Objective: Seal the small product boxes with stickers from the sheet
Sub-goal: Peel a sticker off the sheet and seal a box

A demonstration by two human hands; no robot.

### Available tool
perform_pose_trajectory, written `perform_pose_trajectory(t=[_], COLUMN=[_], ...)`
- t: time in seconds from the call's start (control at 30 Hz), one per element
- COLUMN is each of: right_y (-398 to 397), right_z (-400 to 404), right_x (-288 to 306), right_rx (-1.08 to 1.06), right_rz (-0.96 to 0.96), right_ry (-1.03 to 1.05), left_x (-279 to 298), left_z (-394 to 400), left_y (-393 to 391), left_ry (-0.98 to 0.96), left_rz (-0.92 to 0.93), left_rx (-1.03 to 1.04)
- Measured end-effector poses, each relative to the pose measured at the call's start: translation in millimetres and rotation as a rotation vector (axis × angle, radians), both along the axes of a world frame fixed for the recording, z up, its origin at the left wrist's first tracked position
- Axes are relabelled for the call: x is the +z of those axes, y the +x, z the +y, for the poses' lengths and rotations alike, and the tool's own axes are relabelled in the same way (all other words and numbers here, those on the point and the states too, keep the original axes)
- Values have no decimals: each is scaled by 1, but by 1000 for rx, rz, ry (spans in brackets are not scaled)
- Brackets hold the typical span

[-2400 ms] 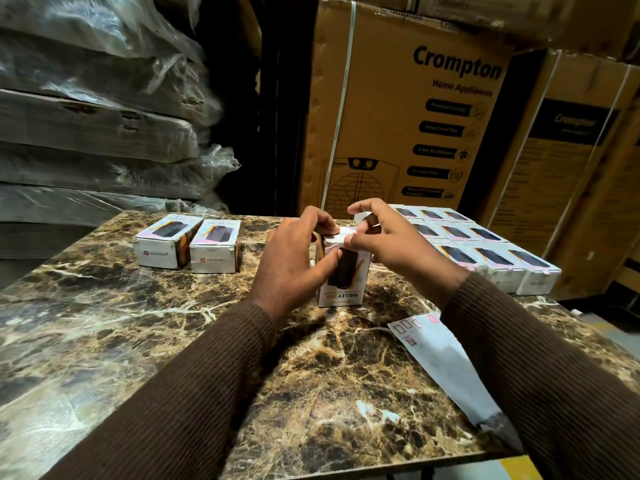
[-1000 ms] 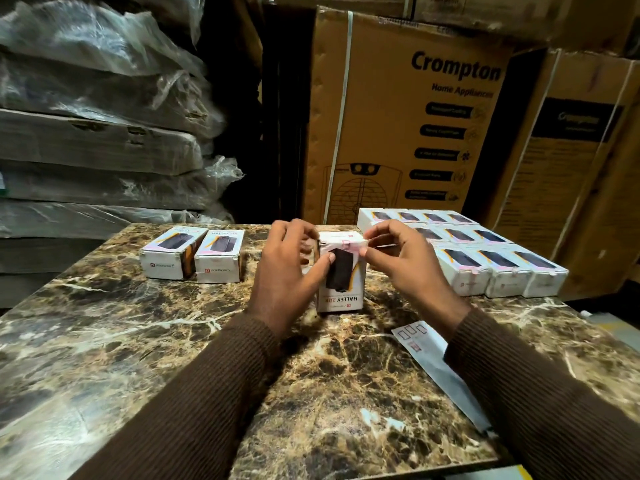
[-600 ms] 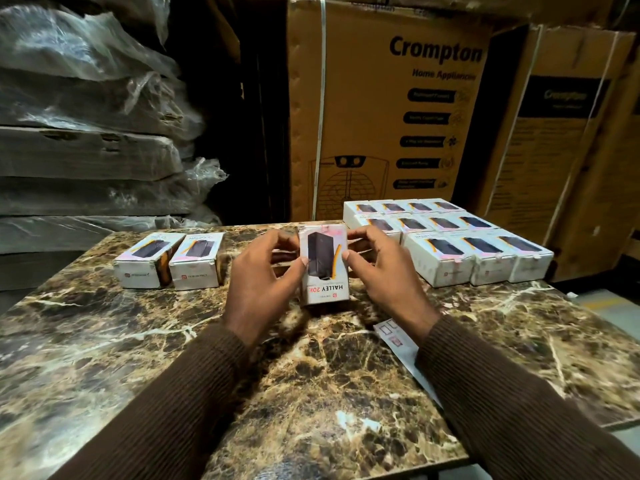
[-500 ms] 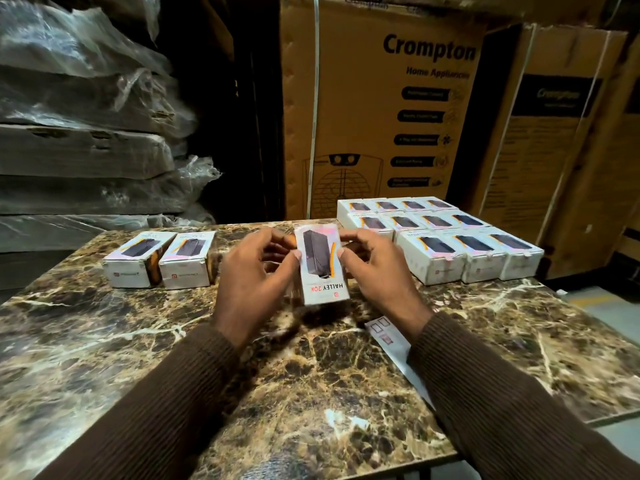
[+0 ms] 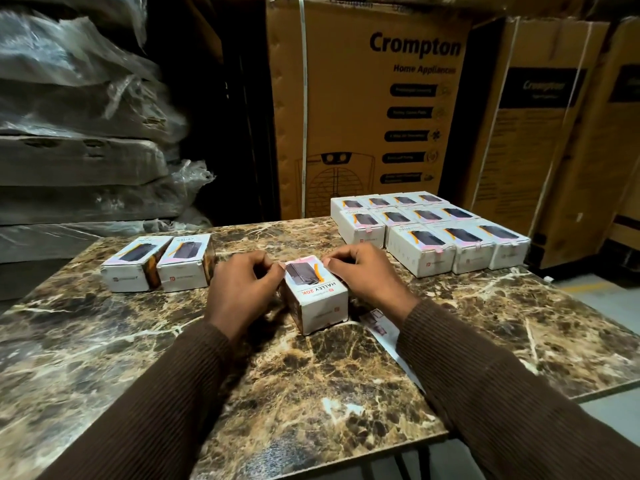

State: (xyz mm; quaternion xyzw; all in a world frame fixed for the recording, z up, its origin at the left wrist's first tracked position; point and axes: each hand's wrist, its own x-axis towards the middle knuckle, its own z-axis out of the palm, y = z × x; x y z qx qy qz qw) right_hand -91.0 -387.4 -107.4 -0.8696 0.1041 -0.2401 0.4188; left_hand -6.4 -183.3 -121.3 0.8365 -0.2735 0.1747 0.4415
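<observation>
Small white cardboard product box [image 5: 313, 295] with a dark device print and "HALLEY 20K" lettering lies flat on the brown marble-patterned table [image 5: 104, 348], centre of view, printed face up. Long axis runs near-to-far, angled slightly so the near end sits right of the far end. The lettering reads upside down from here. Near end face points at the person.

Left hand [image 5: 242, 292] flanks the box on its left, fingers curled, fingertips pinching the far left corner. Right hand [image 5: 367, 275] mirrors it on the right, fingers curled, tips on the far right edge. Both hands hold the box at its far end and are equally near. The near end is free.

White sticker sheet [image 5: 382, 329] lies on the table just beside the box, at its near right corner, mostly hidden under the right sleeve. The right hand is the nearer one to it.

Judgement: if the near flap is next to seal, the right hand goes back and down to the sheet while the left steadies the box. Whether the far end carries a sticker cannot be told.

Block of matching white boxes [image 5: 429, 230] stands far right, and several show small pink tabs on their near edges. Two more boxes [image 5: 157, 263] lie far left.
</observation>
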Motion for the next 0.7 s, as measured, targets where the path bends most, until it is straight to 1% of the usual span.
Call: perform_pose_trajectory(t=[0.13, 0.2, 0.27, 0.3, 0.37, 0.43, 0.5, 0.57, 0.7], right_y=[-6, -15, -29, -37, -51, -60, -62, -63, -63], right_z=[1, 4, 17, 27, 47, 61, 65, 62, 56], right_x=[15, 28, 38, 39, 35, 28, 22, 19, 17], right_rx=[-38, -45, 14, 56, 113, 121, 109, 109, 84], right_rz=[-103, -122, -72, -48, -26, 2, 16, -11, -10], right_ry=[-66, -186, -347, -411, -514, -646, -748, -773, -808], left_x=[9, 20, 30, 34, 37, 37, 32, 26, 22], left_z=[0, -5, -13, -18, -26, -31, -33, -32, -18], left_y=[6, 7, 11, 17, 30, 41, 49, 54, 64], left_ry=[-11, -29, -48, -29, 70, 170, 188, 159, 112], left_rz=[-73, -121, -151, -154, -97, 54, 185, 227, 240], left_rx=[-21, -85, -182, -250, -406, -545, -627, -630, -529])
